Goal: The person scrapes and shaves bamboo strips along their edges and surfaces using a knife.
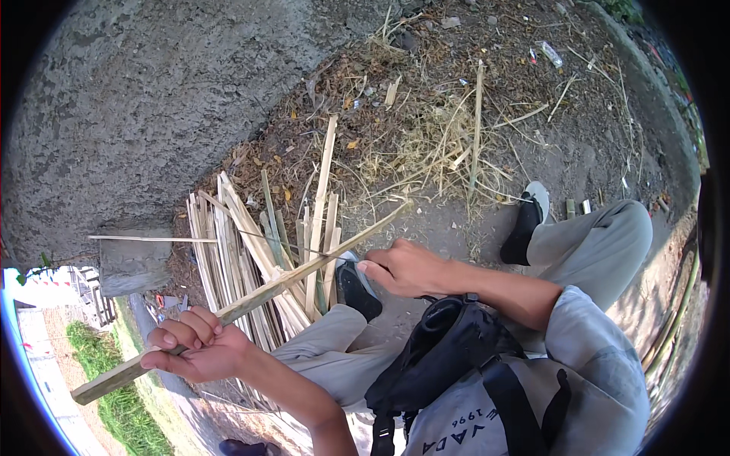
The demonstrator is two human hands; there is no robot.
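A long, split bamboo strip (281, 287) slants from the lower left up to the middle of the head view. My left hand (199, 346) is closed round its lower part, fingers over the top and thumb beneath. Closer to the strip's far end, my right hand (407, 267) is curled into a fist. From that fist a thin dark knife blade (323, 253) reaches left and meets the strip; the blade is seen nearly edge-on, and its handle is hidden in my fingers. My knees are spread on both sides of the work.
Many split strips (228, 251) lie in a pile beyond my left hand, beside a rough concrete mass (175, 99). Pale shavings (433, 148) litter the soil ahead. A plastic bottle (551, 55) lies far right. A black bag (449, 334) rests against my body.
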